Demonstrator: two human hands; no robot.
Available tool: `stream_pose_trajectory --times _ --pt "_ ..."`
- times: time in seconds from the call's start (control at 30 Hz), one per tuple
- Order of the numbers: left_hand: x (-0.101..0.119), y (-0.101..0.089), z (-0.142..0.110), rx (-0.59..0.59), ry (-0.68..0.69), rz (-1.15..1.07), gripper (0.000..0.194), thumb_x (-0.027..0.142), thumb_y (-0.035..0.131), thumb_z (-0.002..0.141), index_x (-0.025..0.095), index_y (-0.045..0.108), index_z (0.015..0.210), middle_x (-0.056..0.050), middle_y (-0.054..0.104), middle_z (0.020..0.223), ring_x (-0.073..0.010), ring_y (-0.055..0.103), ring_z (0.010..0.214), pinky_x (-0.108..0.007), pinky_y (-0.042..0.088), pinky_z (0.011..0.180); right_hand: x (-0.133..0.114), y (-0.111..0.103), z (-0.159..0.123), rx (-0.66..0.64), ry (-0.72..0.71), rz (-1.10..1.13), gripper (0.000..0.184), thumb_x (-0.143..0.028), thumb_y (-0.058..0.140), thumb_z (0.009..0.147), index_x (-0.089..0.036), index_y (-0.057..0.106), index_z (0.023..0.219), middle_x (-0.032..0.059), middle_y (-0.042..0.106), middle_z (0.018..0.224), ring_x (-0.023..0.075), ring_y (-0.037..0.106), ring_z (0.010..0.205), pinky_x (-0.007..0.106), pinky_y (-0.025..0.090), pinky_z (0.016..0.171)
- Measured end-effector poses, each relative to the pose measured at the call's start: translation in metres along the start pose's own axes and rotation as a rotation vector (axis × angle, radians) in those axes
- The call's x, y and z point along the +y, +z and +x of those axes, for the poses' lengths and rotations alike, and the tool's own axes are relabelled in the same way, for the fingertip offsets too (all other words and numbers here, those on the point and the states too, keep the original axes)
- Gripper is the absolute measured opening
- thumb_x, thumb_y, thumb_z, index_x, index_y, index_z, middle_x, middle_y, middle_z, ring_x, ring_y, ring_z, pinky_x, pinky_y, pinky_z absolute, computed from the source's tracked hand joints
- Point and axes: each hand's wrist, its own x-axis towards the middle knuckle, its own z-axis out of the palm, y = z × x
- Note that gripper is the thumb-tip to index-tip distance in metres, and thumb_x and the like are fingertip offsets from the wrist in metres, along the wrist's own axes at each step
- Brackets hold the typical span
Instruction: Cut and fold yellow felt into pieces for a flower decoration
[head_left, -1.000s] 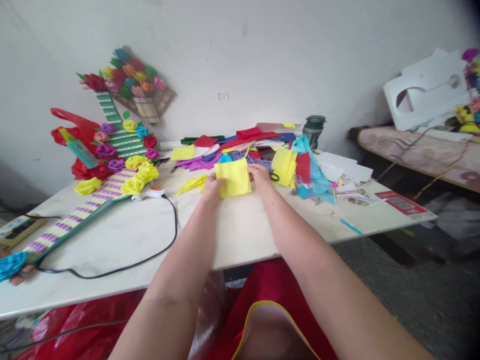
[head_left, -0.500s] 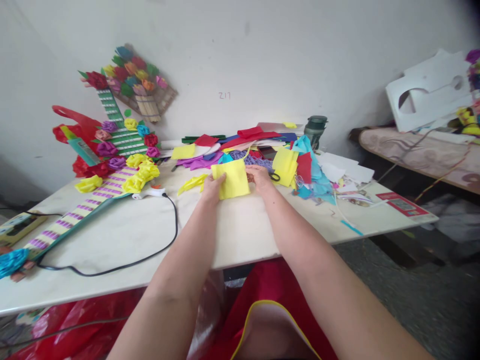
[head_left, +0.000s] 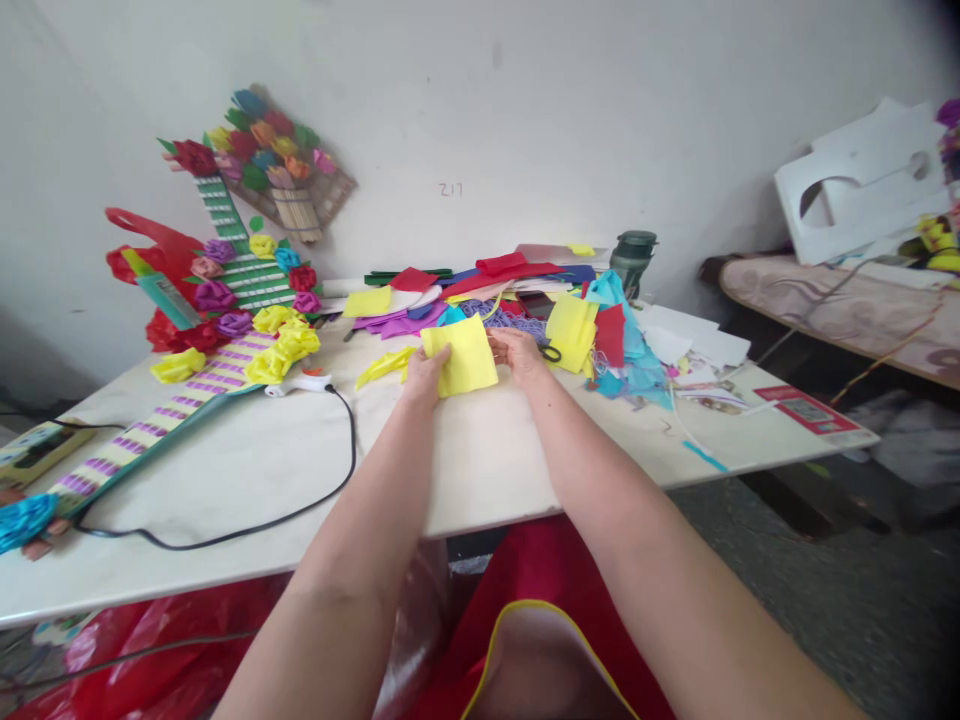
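Note:
A square of yellow crepe paper (head_left: 466, 360) is held just above the table, in front of me. My left hand (head_left: 426, 375) grips its left edge, with the thumb on the near face and the other fingers behind. At the right edge, my right hand (head_left: 519, 352) has its fingers stretched toward the paper and slightly apart; whether the fingertips touch it is hard to see. Crumpled yellow paper strips (head_left: 386, 367) lie left of my left hand. Black scissor handles (head_left: 550, 353) show just beyond my right hand.
Paper sheets (head_left: 517, 268), yellow pieces (head_left: 571, 333) and blue scraps (head_left: 630, 350) pile at the back. A dark green bottle (head_left: 631, 262) stands behind them. To the left are a flower-decorated guitar shape (head_left: 169, 425), a white glue gun (head_left: 300, 386) and its black cord (head_left: 352, 440).
The yellow paper and both hands have shifted only very slightly. My left hand keeps its hold, and the things on the table stay where they were.

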Motion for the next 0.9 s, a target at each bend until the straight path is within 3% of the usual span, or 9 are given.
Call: stream_pose_trajectory --times 0.27,0.4,0.63,0.9 --pt "0.003 0.002 -0.003 0.008 -0.007 0.014 0.038 0.029 0.083 0.055 0.013 0.066 0.084 -0.011 0.074 0.082 -0.0286 0.070 0.090 -0.042 0.055 0.085 0.001 0.002 -0.001 0.018 -0.035 -0.021 0.022 -0.032 0.073 0.058 -0.017 0.067 0.071 -0.0013 0.066 0.060 0.0115 0.057 0.052 0.021 0.038 0.044" --pt "0.003 0.002 -0.004 -0.043 -0.007 0.025 0.042 0.031 0.085 0.053 0.013 0.067 0.085 -0.012 0.074 0.084 -0.0304 0.069 0.094 -0.043 0.055 0.085 0.001 0.001 0.002 0.045 -0.026 -0.029 0.021 -0.033 0.073 0.059 -0.017 0.065 0.071 -0.0014 0.064 0.059 0.0124 0.057 0.053 0.022 0.039 0.046" --pt "0.006 0.004 -0.010 -0.126 -0.033 0.062 0.041 0.032 0.086 0.051 0.014 0.067 0.082 -0.012 0.074 0.084 -0.0310 0.069 0.095 -0.043 0.057 0.084 0.002 -0.004 0.009 0.077 -0.025 -0.060 0.032 -0.049 0.068 0.066 -0.018 0.063 0.074 0.0022 0.065 0.065 0.0130 0.057 0.054 0.023 0.038 0.047" --pt "0.006 0.003 -0.012 -0.211 -0.069 0.093 0.049 0.035 0.087 0.049 0.013 0.068 0.089 -0.012 0.074 0.084 -0.0292 0.070 0.088 -0.041 0.057 0.081 -0.003 -0.002 0.005 0.205 -0.002 0.004 0.015 -0.027 0.066 0.066 -0.019 0.055 0.061 -0.0015 0.060 0.052 0.0110 0.052 0.047 0.021 0.037 0.041"
